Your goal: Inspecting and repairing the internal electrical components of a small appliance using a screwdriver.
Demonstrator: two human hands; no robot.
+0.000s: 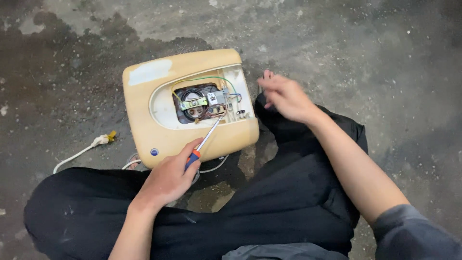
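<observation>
Head view: your screwdriver (204, 142) works inside the opened heater (187, 103) on the floor (385, 58).

Your left hand (168, 178) wraps the handle, angling the tip into the wiring to reach what seems a terminal. Your right hand (286, 96) hovers beside the casing, blurred, fingers loosely spread, holding nothing, wrist bent over your knee.

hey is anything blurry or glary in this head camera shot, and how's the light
Head view: soft, even light, no glare; the right hand is slightly motion-blurred, while the left hand holding the screwdriver and the open cream-coloured appliance look sharp; only faint shadows on the stained concrete floor.
</observation>
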